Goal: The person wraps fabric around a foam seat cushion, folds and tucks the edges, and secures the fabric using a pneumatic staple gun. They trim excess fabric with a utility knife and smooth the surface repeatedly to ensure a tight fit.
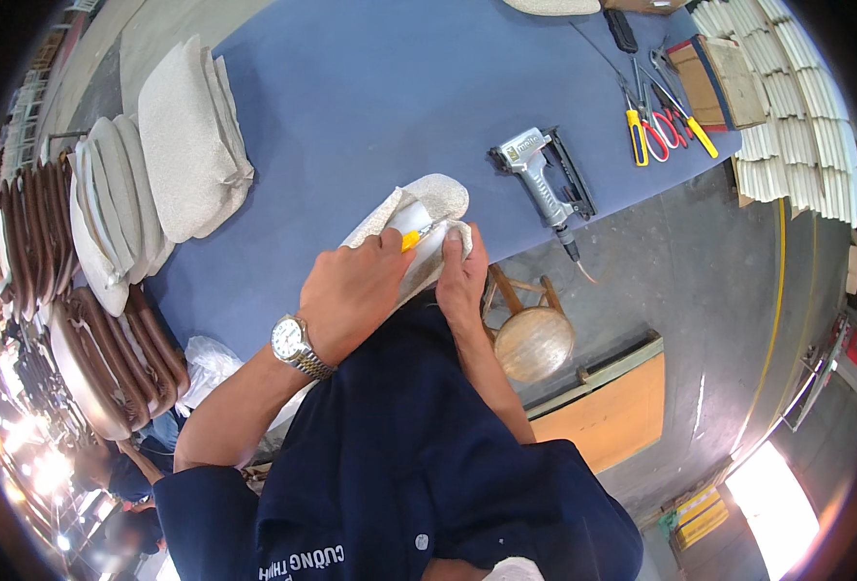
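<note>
at the left of the frame, a stack of beige textured-fabric pads (191, 145) stands on the blue cloth-topped surface (332, 107). just left of the frame's centre, the left hand (356, 290) has its fingers curled closely round a slim yellow-handled tool with a metal tip (410, 240), which points to the right over the pad's pale inner side. at the centre lies the beige fabric-covered pad with a white inner face (438, 194), partly under the left hand and reaching up past both hands' fingers. it looks light, with soft, grippy cloth over a firmer core; the loose cloth would likely give while the body keeps its shape, so the folded rim seems the best hold. just right of centre, the right hand (462, 276) has its fingers narrowed on the pad's right edge, thumb over the turned cloth, close to the tool's tip. farther right, a silver staple gun (543, 182) lies apart from both hands.
</note>
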Demonstrator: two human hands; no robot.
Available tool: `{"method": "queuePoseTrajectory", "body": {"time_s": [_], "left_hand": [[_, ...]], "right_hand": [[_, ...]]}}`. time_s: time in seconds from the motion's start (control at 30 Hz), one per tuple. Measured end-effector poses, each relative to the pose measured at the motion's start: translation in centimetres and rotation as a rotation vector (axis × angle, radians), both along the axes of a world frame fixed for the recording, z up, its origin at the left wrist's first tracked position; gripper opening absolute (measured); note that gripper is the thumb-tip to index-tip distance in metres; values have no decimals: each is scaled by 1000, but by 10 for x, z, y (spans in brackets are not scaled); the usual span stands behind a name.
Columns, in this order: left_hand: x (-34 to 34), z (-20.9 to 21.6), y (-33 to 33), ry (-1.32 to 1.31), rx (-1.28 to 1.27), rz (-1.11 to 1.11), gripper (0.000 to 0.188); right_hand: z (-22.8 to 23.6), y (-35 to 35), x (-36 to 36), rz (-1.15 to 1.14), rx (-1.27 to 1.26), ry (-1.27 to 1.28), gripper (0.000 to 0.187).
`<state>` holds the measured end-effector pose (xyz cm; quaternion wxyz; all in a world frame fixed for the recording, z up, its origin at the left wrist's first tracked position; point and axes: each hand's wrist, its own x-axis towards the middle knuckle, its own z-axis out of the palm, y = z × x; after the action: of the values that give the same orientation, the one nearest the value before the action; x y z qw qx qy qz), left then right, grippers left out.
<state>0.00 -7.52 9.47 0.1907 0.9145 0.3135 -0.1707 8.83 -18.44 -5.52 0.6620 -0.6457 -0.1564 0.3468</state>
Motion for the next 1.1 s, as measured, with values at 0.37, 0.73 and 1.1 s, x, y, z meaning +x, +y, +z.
{"method": "queuePoseTrajectory", "body": {"time_s": [0.37,0.73,1.1], "left_hand": [[-15,-1,-5,-16,-34,134,39],[-69,-42,0,-465,-345,463,32],[-76,-60,-10,-686,-348,413,35]], "right_hand": [[1,-5,0,11,-22,-36,24],[13,-6,15,4,-55,-189,14],[89,6,50,465,-450,-1044,13]]}}
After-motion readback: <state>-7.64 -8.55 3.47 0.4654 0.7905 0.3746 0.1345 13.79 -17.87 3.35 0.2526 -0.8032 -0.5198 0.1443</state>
